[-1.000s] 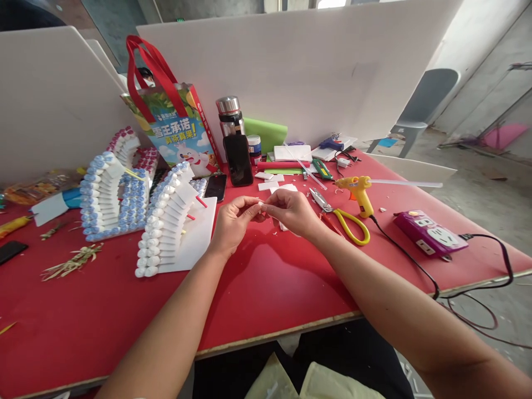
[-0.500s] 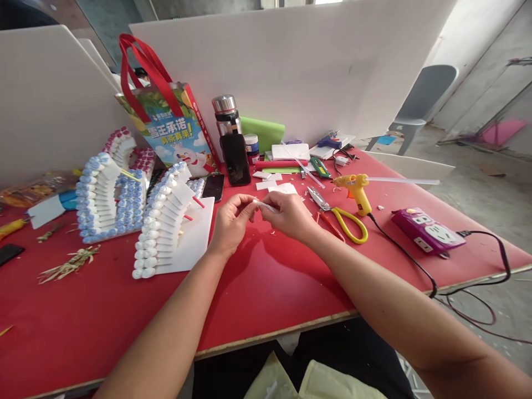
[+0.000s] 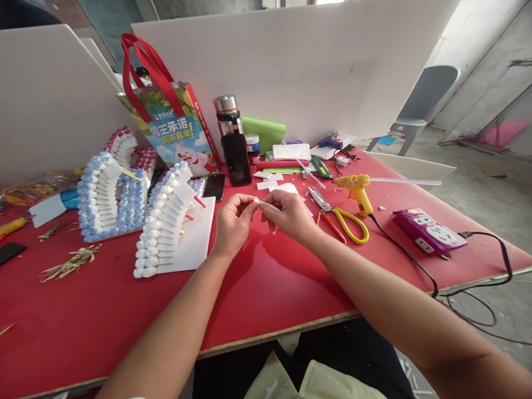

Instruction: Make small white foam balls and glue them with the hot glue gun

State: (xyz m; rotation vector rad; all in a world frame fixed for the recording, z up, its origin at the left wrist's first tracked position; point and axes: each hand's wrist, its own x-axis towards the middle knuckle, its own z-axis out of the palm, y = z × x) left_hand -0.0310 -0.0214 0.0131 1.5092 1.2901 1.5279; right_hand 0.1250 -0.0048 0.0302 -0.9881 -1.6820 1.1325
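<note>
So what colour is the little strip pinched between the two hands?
White; the head view shows the strip between the left hand and right hand.

The yellow plastic hot-glue gun has a smooth, faintly shiny shell, and its black cable looks matt and rubbery. Under it, the red rectangular table top is smooth and glossy, with a raw, pale wooden edge. Just left of the gun, the scissors with yellow plastic handles have bare metal blades. To the right of the gun, the purple plastic power strip is glossy. Behind it stand large white matt foam boards. Further left, the cylindrical flask has a brushed steel cap. The printed shopping bag is glossy, with red cloth handles. The thin white strip looks matt; I cannot tell whether it is paper or foam.
</note>
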